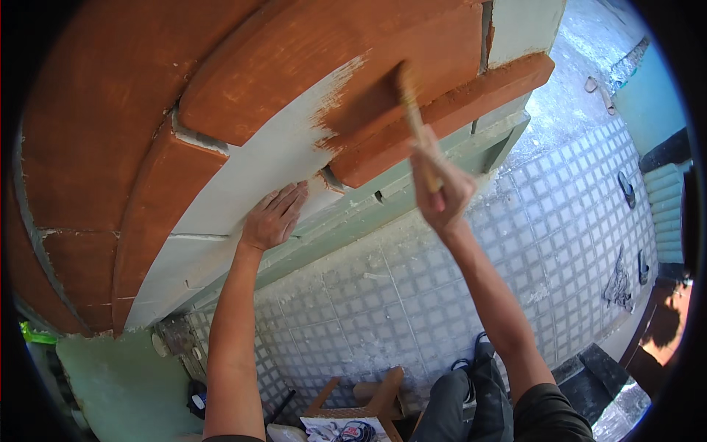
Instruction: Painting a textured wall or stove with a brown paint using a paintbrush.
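My right hand (444,190) grips the handle of a paintbrush (411,105), its bristles blurred against the reddish-brown painted panel. My left hand (274,216) rests flat, fingers extended, on the white unpainted part (270,160) of the same curved panelled surface. Between the two, the reddish-brown paint (364,105) ends in a ragged, brushed edge against the white. Reddish-brown also covers the raised moulding (442,119) under the brush and the panels (149,182) at the left. No paint container can be made out.
Pale green ledge (331,226) runs below the panels. Under it lies a tiled floor (397,282). A wooden stool (381,403) with items on it stands near my legs. Sandals (626,190) and a crumpled cloth (618,284) lie at the right; a black container (594,375) sits lower right.
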Action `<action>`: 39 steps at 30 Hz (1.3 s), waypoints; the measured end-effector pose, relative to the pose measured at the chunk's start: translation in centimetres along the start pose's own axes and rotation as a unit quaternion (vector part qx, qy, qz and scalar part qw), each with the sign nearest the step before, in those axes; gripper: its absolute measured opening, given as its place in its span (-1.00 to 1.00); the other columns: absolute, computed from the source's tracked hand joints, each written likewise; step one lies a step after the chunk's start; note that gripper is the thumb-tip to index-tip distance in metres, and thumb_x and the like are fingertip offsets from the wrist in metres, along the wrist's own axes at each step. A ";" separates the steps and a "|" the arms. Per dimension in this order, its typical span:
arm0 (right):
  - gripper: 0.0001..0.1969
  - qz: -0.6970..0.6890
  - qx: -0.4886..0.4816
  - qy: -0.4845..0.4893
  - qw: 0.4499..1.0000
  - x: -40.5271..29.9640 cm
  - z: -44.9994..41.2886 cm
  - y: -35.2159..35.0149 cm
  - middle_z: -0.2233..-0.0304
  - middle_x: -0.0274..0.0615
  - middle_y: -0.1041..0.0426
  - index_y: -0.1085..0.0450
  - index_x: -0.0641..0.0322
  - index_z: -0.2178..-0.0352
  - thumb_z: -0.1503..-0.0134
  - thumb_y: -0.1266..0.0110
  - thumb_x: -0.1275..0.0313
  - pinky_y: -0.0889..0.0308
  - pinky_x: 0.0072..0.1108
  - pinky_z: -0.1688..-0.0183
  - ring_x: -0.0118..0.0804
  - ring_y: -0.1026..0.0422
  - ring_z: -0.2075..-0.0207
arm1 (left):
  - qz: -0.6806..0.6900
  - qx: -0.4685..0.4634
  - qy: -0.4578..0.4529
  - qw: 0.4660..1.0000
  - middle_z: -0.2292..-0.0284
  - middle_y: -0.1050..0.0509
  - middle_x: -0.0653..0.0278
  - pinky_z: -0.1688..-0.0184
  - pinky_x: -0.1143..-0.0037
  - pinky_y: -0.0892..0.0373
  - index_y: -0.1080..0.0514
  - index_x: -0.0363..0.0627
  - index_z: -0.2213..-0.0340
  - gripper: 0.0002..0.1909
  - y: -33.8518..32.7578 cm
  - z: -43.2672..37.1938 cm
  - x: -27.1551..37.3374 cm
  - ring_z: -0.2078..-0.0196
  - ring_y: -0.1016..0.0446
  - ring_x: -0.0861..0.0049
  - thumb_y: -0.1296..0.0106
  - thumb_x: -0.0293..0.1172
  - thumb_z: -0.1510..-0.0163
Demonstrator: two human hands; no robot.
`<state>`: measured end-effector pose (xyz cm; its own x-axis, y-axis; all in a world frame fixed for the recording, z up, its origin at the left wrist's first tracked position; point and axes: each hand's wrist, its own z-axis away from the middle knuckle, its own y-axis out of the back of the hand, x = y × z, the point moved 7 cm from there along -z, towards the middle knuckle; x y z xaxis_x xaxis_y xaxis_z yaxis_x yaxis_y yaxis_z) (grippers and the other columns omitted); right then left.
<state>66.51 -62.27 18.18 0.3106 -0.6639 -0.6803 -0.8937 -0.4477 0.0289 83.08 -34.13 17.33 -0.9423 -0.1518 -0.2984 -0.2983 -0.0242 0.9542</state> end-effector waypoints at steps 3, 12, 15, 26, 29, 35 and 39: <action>-0.63 -0.105 -0.172 0.047 0.978 -3.8 2.3 -3.1 0.04 0.10 -0.52 -0.56 0.21 0.17 0.05 -0.17 0.72 -0.53 -0.50 0.16 -0.09 -0.59 0.10 | -0.021 -0.009 -0.003 1.000 -0.21 -0.34 0.25 -0.22 0.38 -0.24 -0.29 -0.11 -0.16 -0.49 0.1 0.8 -0.5 -0.24 -0.31 0.39 0.05 -0.37 -0.17; -0.74 0.014 0.119 -0.006 0.993 5.3 -4.7 7.4 0.13 0.06 -0.59 -0.56 0.30 0.15 -0.11 -0.16 0.69 -0.49 -0.54 0.10 -0.30 -0.58 0.12 | -0.023 -0.004 0.002 1.000 -0.23 -0.32 0.29 -0.23 0.37 -0.23 -0.25 -0.06 -0.20 -0.44 -0.1 0.9 -0.7 -0.25 -0.31 0.40 0.04 -0.35 -0.16; -0.73 -0.004 0.107 0.002 0.994 5.2 -3.9 6.2 0.11 0.07 -0.57 -0.55 0.34 0.14 -0.11 -0.15 0.69 -0.48 -0.59 0.12 -0.37 -0.59 0.14 | -0.019 0.006 -0.003 1.000 -0.23 -0.32 0.28 -0.23 0.37 -0.24 -0.26 -0.07 -0.20 -0.45 -0.2 0.5 -0.1 -0.25 -0.31 0.39 0.04 -0.35 -0.16; -0.74 -0.045 -0.051 0.002 0.998 1.9 -0.9 1.8 0.14 0.08 -0.58 -0.57 0.33 0.20 -0.04 -0.17 0.73 -0.50 -0.46 0.07 -0.07 -0.58 0.07 | -0.016 0.005 -0.001 1.000 -0.22 -0.33 0.28 -0.22 0.37 -0.25 -0.26 -0.08 -0.19 -0.46 0.2 1.0 -0.5 -0.24 -0.32 0.38 0.04 -0.36 -0.17; -0.76 0.020 0.058 -0.032 0.998 4.8 -3.5 6.6 0.12 0.07 -0.58 -0.56 0.38 0.19 -0.07 -0.17 0.72 -0.49 -0.49 0.10 -0.21 -0.58 0.08 | -0.017 0.006 -0.001 1.000 -0.22 -0.33 0.27 -0.21 0.37 -0.25 -0.26 -0.08 -0.19 -0.45 0.2 0.7 -0.3 -0.24 -0.32 0.38 0.03 -0.35 -0.16; -0.68 -0.023 -0.053 0.018 0.998 1.7 2.0 0.8 0.17 0.11 -0.58 -0.56 0.31 0.17 0.02 -0.21 0.71 -0.51 -0.49 0.13 -0.09 -0.62 0.16 | -0.013 0.008 -0.004 1.000 -0.21 -0.34 0.26 -0.21 0.37 -0.25 -0.26 -0.09 -0.19 -0.45 -0.4 0.9 -0.2 -0.24 -0.32 0.37 0.02 -0.35 -0.16; -0.70 -0.145 -0.192 -0.036 0.970 -4.7 3.8 -0.8 0.24 0.02 -0.61 -0.57 0.32 0.20 0.04 -0.21 0.68 -0.52 -0.53 0.23 -0.13 -0.64 0.26 | -0.022 -0.010 0.007 1.000 -0.20 -0.34 0.25 -0.21 0.36 -0.25 -0.26 -0.09 -0.19 -0.46 0.1 0.9 -0.6 -0.23 -0.33 0.37 0.05 -0.37 -0.17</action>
<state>64.53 -56.52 18.53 0.4951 -0.4390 -0.7498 -0.5815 -0.8086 0.0895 83.47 -33.16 17.58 -0.9260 -0.1641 -0.3400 -0.3361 -0.0518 0.9404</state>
